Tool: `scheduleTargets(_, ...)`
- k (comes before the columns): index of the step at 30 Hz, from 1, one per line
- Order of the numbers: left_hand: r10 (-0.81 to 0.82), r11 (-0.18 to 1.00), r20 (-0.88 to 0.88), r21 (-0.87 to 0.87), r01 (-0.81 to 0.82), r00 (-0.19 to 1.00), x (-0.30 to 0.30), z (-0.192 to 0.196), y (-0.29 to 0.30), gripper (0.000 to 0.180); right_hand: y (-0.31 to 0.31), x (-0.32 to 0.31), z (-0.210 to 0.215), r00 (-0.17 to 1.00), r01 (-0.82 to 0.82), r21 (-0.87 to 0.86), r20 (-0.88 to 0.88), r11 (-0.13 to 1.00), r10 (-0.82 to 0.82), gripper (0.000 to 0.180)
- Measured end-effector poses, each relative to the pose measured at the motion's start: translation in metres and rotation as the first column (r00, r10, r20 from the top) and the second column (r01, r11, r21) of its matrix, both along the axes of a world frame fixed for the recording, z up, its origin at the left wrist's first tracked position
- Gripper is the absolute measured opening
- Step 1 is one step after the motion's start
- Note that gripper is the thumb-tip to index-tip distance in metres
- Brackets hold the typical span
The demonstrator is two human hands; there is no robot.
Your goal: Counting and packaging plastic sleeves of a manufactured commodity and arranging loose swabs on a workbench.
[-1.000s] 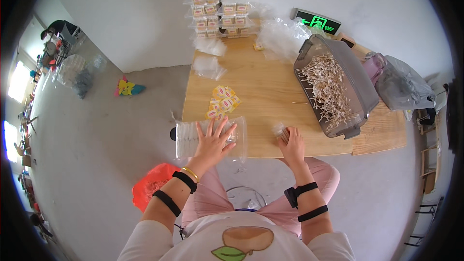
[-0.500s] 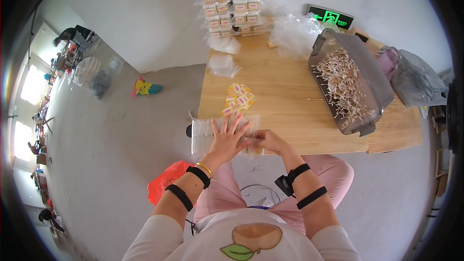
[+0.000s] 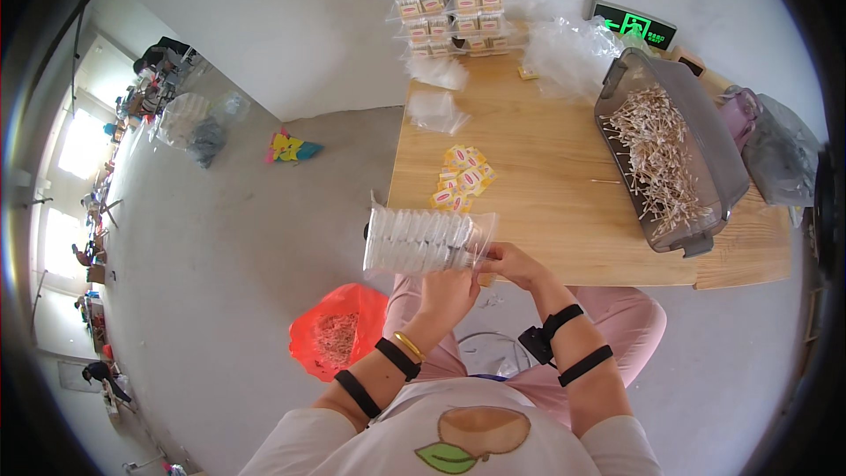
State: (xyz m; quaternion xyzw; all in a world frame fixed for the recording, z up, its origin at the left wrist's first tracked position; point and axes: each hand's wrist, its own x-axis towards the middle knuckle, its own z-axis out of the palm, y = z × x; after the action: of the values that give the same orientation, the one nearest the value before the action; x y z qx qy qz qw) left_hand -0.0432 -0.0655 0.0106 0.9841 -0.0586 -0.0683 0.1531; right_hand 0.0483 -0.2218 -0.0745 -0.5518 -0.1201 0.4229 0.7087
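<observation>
A clear plastic bag (image 3: 414, 241) filled with two rows of small whitish packs lies at the table's near left corner, its left part jutting past the edge. My right hand (image 3: 518, 266) is closed, pinching the bag's loose right end. Close beside it, my left hand (image 3: 448, 293) is also closed at that end, below the near side of the bag; its fingertips are partly hidden. Just beyond the bag is a loose pile of small yellow-and-white cards (image 3: 463, 178).
A grey translucent bin (image 3: 731, 172) of loose cotton swabs (image 3: 654, 154) stands at the right. Stacked swab packs (image 3: 476, 22) and empty clear bags (image 3: 438, 112) sit at the back left. A red bag (image 3: 304, 335) with swabs inside rests on the floor.
My left hand, flat and spread on the bag before, has drawn back to its right end and closed beside my right hand. The view has shifted slightly, showing more of the red bag.
</observation>
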Motion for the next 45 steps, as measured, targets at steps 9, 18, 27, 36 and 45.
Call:
scheduleTargets(9, -0.052, 0.986, 0.164, -0.147, 0.076, 0.985, -0.008, -0.009, -0.022, 0.017, 0.004, -0.008, -0.003, 0.952, 0.026, 0.233, -0.302, 0.972, 0.047, 0.048)
scheduleTargets(18, -0.078, 0.982, -0.013, -0.174, 0.075, 0.997, -0.01, -0.003, -0.005, 0.015, 0.01, -0.009, 0.03, 0.619, 0.234, -0.608, 0.695, 0.759, 0.366, 0.046)
scheduleTargets(27, -0.105, 0.933, 0.203, -0.32, 0.167, 0.974, -0.001, -0.031, -0.013, 0.01, 0.0, -0.007, 0.03, 0.742, 0.082, -0.394, 0.638, 0.915, 0.208, 0.038)
scheduleTargets(36, -0.298, 0.889, 0.24, -0.284, 0.361, 0.924, 0.026, -0.034, -0.053, 0.013, -0.035, 0.018, 0.012, 0.479, 0.249, -0.472, 0.819, 0.846, 0.316, 0.034)
scheduleTargets(45, -0.38, 0.921, 0.025, -0.08, 0.38, 0.925, 0.034, -0.017, -0.094, 0.012, -0.095, 0.015, -0.019, 0.422, 0.341, -0.569, 0.804, 0.749, 0.419, 0.035)
